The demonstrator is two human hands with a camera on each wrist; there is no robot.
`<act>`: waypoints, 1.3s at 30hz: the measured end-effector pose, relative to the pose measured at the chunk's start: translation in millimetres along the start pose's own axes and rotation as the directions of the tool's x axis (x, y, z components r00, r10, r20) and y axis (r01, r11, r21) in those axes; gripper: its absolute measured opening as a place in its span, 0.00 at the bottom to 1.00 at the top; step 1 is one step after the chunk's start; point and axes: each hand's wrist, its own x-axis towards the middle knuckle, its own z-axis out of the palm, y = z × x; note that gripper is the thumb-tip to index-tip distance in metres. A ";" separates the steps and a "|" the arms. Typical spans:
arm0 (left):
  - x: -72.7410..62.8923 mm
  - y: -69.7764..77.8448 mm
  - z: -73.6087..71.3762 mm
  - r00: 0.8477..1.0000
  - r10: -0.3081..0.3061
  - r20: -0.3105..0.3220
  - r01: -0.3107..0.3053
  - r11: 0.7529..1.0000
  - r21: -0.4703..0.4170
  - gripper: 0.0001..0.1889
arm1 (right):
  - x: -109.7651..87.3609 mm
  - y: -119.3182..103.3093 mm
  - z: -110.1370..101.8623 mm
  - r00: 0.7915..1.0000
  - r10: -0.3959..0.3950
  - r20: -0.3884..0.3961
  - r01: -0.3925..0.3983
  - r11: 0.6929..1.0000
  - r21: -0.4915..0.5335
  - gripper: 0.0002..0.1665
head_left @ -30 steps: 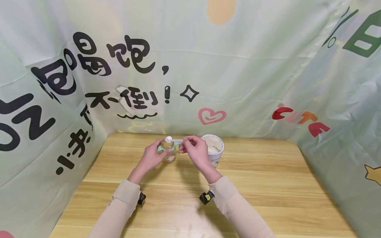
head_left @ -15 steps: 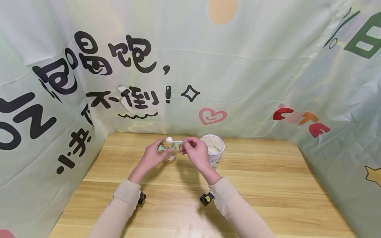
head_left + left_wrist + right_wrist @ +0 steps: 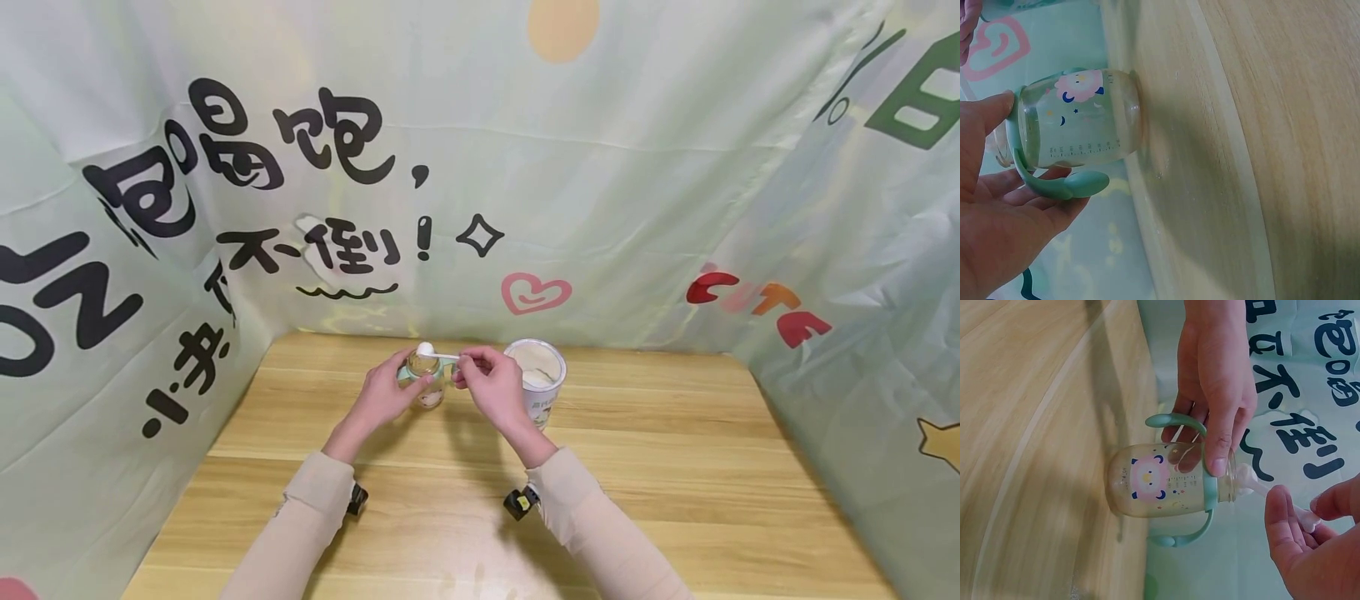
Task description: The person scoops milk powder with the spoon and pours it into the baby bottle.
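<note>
Both hands occupied: bottle gripped, scoop pinched at its mouth

Printed cloth encloses the work area at 9, 12 and 3 o'clock, carrying black characters at 10 o'clock. Below it lies a wood-grain counter. The left sleeve enters from 7 o'clock, the right sleeve from 5 o'clock. An uncovered white tub stands just beyond the right hand, pale powder inside. The left hand grasps the bottle, thumb on the green collar. The right hand pinches the scoop's handle between thumb and fingers. The bottle, clear, upright, two-handled and printed with an animal face, is at 9 o'clock from the tub; base contact with the counter cannot be confirmed. The white scoop has its bowl at the bottle's mouth, handle towards 3 o'clock. Whether bowl touches rim cannot be determined.
</note>
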 end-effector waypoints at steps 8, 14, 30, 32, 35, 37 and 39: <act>-0.1 2.0 -1.3 1.000 0.001 0.002 -0.001 1.000 -0.001 0.37 | -0.8 0.4 0.2 1.000 -0.009 -0.004 0.009 1.000 -0.021 0.12; 0.4 2.6 -1.6 1.000 0.003 0.000 -0.003 1.000 0.003 0.37 | -0.8 0.1 0.1 1.000 -0.013 -0.009 0.013 0.999 -0.040 0.12; -0.7 2.7 -0.8 1.000 -0.002 0.005 0.002 1.000 0.011 0.37 | -2.1 -0.6 -3.9 0.999 -0.035 -0.021 0.033 0.997 -0.071 0.11; -0.7 2.6 -0.6 1.000 -0.002 0.007 0.002 1.000 0.013 0.37 | -2.6 -0.9 -4.7 0.999 -0.036 -0.018 0.035 0.997 -0.066 0.11; -0.7 2.5 -0.6 1.000 -0.002 0.006 0.002 1.000 0.014 0.37 | -2.6 -1.6 -5.5 0.999 -0.040 -0.014 0.039 0.998 -0.056 0.11; -0.5 2.3 -0.6 1.000 -0.002 0.005 0.001 1.000 0.020 0.37 | -2.0 -1.8 -6.0 0.999 -0.041 -0.013 0.041 0.998 -0.046 0.12; -0.5 2.2 -0.6 1.000 -0.001 0.004 0.001 1.000 0.024 0.37 | -1.6 -1.9 -6.8 0.999 -0.040 -0.014 0.040 0.999 -0.036 0.13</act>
